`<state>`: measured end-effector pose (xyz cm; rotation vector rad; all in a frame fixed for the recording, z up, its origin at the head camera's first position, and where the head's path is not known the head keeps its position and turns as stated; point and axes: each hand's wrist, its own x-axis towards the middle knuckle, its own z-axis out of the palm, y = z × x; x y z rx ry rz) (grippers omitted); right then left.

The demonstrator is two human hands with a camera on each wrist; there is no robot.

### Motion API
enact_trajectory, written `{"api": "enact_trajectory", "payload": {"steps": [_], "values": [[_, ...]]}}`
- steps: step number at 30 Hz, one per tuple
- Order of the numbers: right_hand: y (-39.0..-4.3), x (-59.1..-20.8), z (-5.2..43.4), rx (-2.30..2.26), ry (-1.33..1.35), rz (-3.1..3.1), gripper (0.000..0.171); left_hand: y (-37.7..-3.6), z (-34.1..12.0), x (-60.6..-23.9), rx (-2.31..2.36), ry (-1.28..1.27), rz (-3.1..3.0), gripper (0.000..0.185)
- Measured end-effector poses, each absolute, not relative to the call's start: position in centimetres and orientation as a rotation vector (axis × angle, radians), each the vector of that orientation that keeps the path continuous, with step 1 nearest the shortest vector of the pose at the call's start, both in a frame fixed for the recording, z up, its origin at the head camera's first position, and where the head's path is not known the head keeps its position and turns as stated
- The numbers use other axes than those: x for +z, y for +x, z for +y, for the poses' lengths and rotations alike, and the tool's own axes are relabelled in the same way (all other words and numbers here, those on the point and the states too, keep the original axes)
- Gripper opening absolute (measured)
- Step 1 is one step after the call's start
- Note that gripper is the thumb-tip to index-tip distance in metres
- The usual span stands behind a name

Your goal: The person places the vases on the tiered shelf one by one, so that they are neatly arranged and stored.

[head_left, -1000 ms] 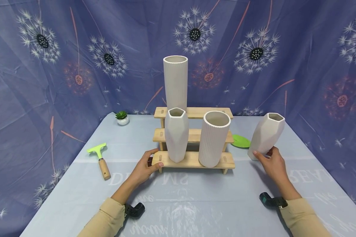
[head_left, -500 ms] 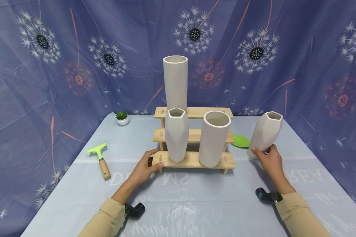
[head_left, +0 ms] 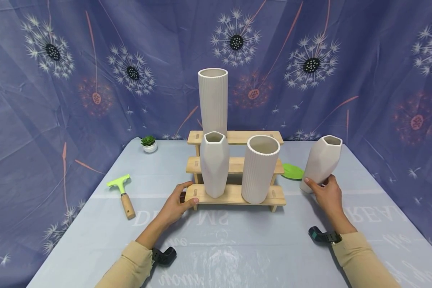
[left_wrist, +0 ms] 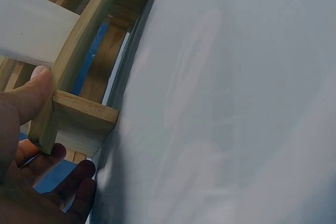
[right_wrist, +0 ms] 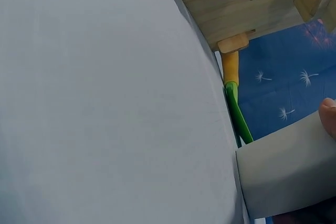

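At the right of the head view, the right hand [head_left: 325, 195] curls its fingers round the lower part of a white faceted vase [head_left: 321, 163], which leans slightly and sits low on the table [head_left: 237, 248], just right of a green plate [head_left: 292, 171]. Near the centre, the left hand [head_left: 175, 204] pinches the left end of the wooden stepped shelf [head_left: 234, 195], thumb on its bottom step. That step carries another faceted vase [head_left: 214, 164] and a ribbed vase [head_left: 260, 168], while a tall ribbed vase [head_left: 213, 102] stands on top.
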<state>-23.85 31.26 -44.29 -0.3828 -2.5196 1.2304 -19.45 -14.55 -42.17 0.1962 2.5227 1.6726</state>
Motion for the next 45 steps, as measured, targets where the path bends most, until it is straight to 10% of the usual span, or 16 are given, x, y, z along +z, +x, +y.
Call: {"api": "enact_trajectory", "payload": {"steps": [45], "values": [[-22.1,-37.8,29.9,1.202,-0.216,-2.514,0.077,-20.6,-15.2,-44.6,1.705,0.213,2.519,0.069]]}}
